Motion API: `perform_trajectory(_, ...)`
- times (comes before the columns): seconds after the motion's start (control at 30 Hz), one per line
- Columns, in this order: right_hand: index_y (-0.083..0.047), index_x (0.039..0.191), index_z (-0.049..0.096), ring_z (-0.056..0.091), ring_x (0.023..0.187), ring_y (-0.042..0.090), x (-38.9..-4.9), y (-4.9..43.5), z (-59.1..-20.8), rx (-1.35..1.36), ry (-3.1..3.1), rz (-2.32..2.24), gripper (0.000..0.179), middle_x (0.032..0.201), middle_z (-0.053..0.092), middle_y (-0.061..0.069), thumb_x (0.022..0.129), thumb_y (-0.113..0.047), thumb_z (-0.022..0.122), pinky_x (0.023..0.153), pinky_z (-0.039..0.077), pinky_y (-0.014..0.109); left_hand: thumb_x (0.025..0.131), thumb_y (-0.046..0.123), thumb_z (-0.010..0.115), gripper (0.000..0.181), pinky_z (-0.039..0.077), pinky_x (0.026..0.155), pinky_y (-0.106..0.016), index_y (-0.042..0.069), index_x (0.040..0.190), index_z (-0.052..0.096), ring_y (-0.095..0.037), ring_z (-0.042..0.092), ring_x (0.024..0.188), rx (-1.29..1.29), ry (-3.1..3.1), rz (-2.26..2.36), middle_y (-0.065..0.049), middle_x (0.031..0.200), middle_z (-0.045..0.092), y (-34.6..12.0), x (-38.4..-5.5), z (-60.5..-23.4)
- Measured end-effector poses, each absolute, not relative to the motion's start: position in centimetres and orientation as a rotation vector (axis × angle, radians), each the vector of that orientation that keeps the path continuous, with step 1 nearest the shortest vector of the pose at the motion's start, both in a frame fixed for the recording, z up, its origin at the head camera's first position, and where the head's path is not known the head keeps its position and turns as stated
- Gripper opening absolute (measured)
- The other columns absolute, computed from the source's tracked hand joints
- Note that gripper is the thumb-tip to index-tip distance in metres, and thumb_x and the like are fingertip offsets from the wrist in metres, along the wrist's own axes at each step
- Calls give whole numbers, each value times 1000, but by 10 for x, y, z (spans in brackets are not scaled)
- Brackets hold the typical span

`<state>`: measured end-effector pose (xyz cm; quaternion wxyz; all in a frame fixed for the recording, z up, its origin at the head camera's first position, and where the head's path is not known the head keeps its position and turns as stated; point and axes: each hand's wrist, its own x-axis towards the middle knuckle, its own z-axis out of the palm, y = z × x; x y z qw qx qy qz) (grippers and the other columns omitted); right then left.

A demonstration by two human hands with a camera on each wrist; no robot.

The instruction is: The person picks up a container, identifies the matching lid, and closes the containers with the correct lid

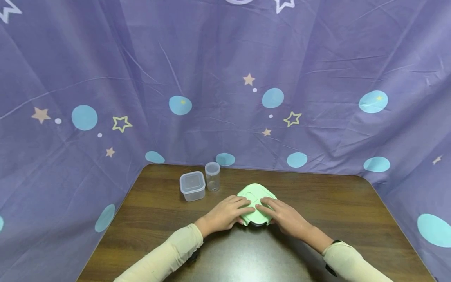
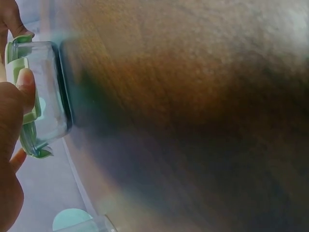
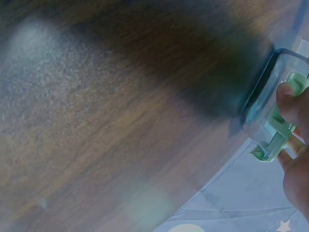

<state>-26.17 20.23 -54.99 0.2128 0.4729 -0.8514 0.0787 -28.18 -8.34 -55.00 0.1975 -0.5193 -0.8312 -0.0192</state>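
Observation:
A clear food container (image 2: 50,92) with a light green snap-on lid (image 1: 256,196) sits on the brown table in front of me. My left hand (image 1: 227,211) holds it at its left side, fingers lying over the lid and thumb against a green side latch (image 2: 33,113). From the right, my right hand (image 1: 287,217) grips it in the same way, two fingers reaching across the lid top. In the right wrist view that thumb presses on the latch flap (image 3: 277,121) on its side. The palms hide parts of the container's sides.
Back left on the wood-grain table (image 1: 327,203) stand a small square clear tub (image 1: 193,190) with a translucent lid and, beside it, a tall clear jar (image 1: 213,178). A purple curtain (image 1: 218,78) with stars and blue dots hangs around the table.

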Motion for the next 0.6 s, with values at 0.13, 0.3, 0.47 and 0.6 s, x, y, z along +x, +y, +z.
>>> perform_trajectory(0.13,-10,141,59,59,128,33,-264,202,-551,1327,-2351,204,80,138,60,15,68,-7,90,102,55,46,89,46,69,55,46,113,-36,23,139,60,-21,59,129,-1457,-2328,-63,-4,140,63,-83,-282,-547)
perform_trajectory(0.3,-11,140,59,58,128,32,-266,202,-551,1345,-2323,186,80,137,60,14,66,-9,90,103,54,46,88,45,71,56,47,112,-35,24,138,60,-20,60,127,-1467,-2330,-56,-2,137,65,-82,-284,-544)
perform_trajectory(0.47,-12,140,59,58,127,32,-267,202,-551,1351,-2329,175,80,136,60,14,66,-11,91,102,54,46,87,44,74,57,48,111,-36,23,138,61,-21,61,126,-1472,-2322,-57,-3,136,66,-81,-284,-543)
perform_trajectory(0.6,-12,139,60,58,127,32,-267,202,-552,1351,-2344,169,78,136,61,14,67,-11,91,102,54,46,88,43,73,56,47,112,-36,23,139,61,-21,61,126,-1472,-2322,-64,-3,136,66,-81,-283,-544)
